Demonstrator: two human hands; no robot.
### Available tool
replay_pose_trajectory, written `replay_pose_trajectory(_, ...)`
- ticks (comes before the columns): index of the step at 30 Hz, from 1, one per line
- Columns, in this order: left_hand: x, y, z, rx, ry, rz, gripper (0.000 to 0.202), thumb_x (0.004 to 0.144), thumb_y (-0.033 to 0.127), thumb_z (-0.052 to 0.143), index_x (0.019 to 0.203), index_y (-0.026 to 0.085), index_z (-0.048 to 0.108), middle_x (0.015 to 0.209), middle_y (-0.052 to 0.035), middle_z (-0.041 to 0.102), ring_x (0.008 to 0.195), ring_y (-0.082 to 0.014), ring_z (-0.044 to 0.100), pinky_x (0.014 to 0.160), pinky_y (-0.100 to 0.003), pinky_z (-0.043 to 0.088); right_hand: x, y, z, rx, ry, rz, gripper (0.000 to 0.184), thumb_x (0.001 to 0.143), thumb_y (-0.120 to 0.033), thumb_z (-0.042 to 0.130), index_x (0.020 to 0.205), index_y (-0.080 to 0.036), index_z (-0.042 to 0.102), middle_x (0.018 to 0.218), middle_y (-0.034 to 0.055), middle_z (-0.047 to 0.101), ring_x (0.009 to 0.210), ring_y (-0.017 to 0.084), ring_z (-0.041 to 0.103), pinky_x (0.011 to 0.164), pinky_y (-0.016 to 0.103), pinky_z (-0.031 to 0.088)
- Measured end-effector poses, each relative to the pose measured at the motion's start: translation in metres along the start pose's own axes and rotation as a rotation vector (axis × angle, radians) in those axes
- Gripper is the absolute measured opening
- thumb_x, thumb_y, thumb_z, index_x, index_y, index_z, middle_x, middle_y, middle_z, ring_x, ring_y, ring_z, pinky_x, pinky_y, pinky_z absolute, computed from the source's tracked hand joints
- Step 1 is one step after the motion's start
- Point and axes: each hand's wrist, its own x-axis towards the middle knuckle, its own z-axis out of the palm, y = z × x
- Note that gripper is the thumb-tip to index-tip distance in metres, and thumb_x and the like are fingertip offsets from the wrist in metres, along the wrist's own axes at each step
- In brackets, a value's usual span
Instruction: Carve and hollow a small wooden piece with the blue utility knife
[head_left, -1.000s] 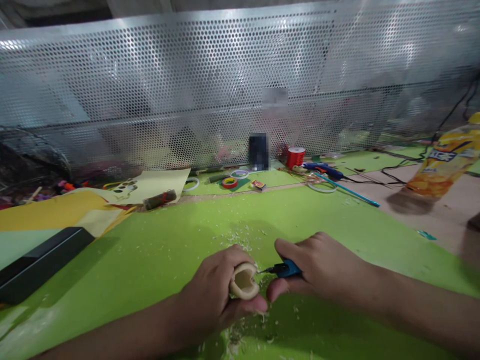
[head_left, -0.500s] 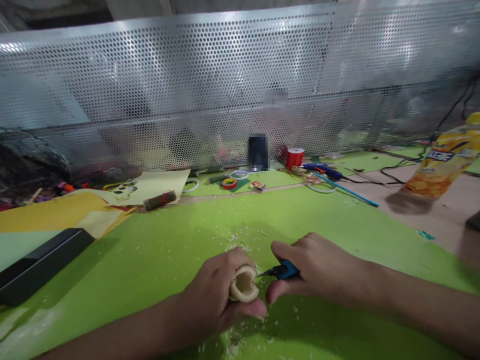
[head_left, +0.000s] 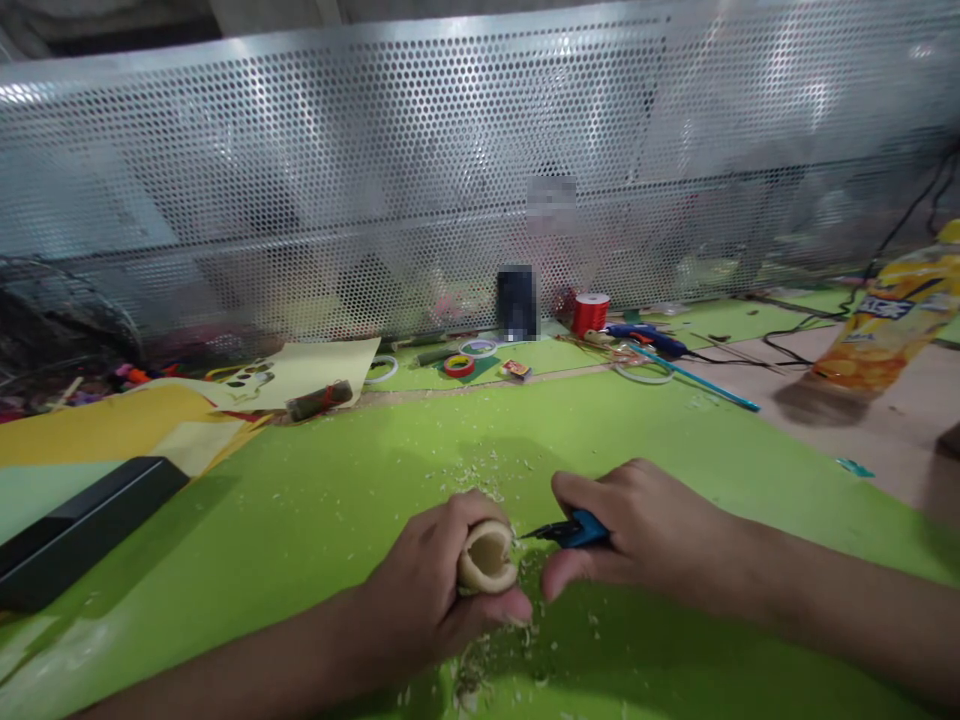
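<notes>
My left hand (head_left: 435, 585) grips a short hollow bamboo tube (head_left: 487, 560), its pale open end turned toward the camera. My right hand (head_left: 645, 535) holds a blue-handled knife (head_left: 574, 530), and the dark blade tip touches the tube's right rim. Both hands hover low over the green mat (head_left: 337, 490). Pale wood shavings (head_left: 480, 680) lie scattered beneath and around the hands.
A black flat case (head_left: 82, 530) lies at the left on yellow paper (head_left: 112, 425). Along the perforated metal screen (head_left: 450, 180) sit tape rolls (head_left: 459, 365), a red spool (head_left: 591, 313), a blue glue gun (head_left: 649, 340) and a dark bamboo piece (head_left: 319, 399). An orange drink bottle (head_left: 885, 325) stands at right.
The knife blade has shifted slightly up along the tube's rim, and my right hand has edged upward with it. The left hand keeps its grip on the tube.
</notes>
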Motion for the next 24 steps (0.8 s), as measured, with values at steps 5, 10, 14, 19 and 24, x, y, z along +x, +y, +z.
replay_pose_trajectory(5,0.0021,0.0030,-0.0012,0.025,0.001,0.038,0.044,0.091,0.059,0.050,0.111,0.020,0.042,0.081,-0.0005,0.054,0.064,-0.0126,0.046,0.059,-0.025,0.038,-0.0006,-0.0015,0.0012,0.000,-0.015,-0.021,0.055,0.077,-0.076,0.052,0.079,-0.021,0.052,0.055,0.0001,0.062,0.046,0.016,0.055,0.045,0.026,0.018)
replay_pose_trajectory(10,0.0039,0.0060,-0.0020,0.050,0.026,0.076,0.043,0.091,0.058,0.050,0.111,0.020,0.043,0.080,-0.0004,0.056,0.062,-0.0122,0.048,0.057,-0.024,0.039,0.0008,-0.0033,0.0025,-0.038,-0.023,-0.006,0.052,0.078,-0.072,0.055,0.080,-0.020,0.053,0.056,0.0008,0.063,0.047,0.017,0.057,0.044,0.026,0.018)
replay_pose_trajectory(14,0.0043,0.0064,-0.0021,0.086,0.034,0.084,0.044,0.092,0.059,0.048,0.110,0.019,0.044,0.078,-0.0005,0.056,0.060,-0.0124,0.048,0.056,-0.024,0.038,0.0020,-0.0043,0.0053,-0.037,0.014,-0.021,0.054,0.079,-0.075,0.051,0.078,-0.020,0.053,0.054,0.0007,0.061,0.045,0.017,0.057,0.044,0.026,0.016)
replay_pose_trajectory(19,0.0024,0.0011,0.0000,0.070,0.007,0.061,0.043,0.093,0.058,0.046,0.112,0.019,0.043,0.078,0.0002,0.055,0.059,-0.0115,0.047,0.054,-0.023,0.038,0.0051,-0.0071,0.0048,-0.055,-0.017,0.011,0.051,0.079,-0.070,0.056,0.080,-0.020,0.054,0.056,0.0016,0.063,0.048,0.019,0.060,0.043,0.026,0.017)
replay_pose_trajectory(24,0.0003,-0.0004,-0.0006,0.087,-0.031,0.022,0.042,0.093,0.057,0.046,0.112,0.020,0.042,0.078,0.0009,0.054,0.059,-0.0115,0.046,0.054,-0.023,0.038,0.0077,-0.0083,0.0049,-0.044,-0.057,0.036,0.048,0.080,-0.067,0.059,0.082,-0.019,0.056,0.059,0.0019,0.064,0.051,0.019,0.060,0.044,0.026,0.018)
